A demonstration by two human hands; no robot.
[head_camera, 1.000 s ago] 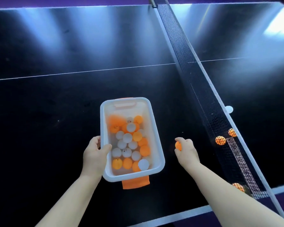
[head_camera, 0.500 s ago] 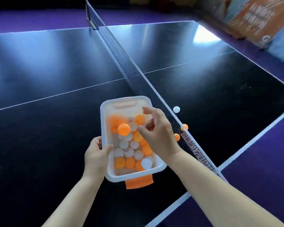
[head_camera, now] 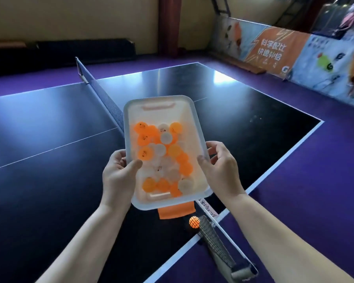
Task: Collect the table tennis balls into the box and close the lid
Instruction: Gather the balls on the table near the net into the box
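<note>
Balls (head_camera: 161, 158), orange and white, already lay heaped in the box (head_camera: 194, 119), which was held up over the table (head_camera: 49, 180) where the net (head_camera: 108, 101) crossed it. The left hand (head_camera: 119, 176) clasped the box's left rim, thumb inside the edge; the right hand (head_camera: 221, 168) gripped the right rim, fingers curled round the wall. The box was open, with no lid on top. An orange flap (head_camera: 176, 211) stuck out below the box's near end, possibly part of the lid, though the view was too poor to say. One orange ball (head_camera: 194, 222) sat loose beside the net, just below the box. Collecting looked nearly done; that ball and the lid remained.
</note>
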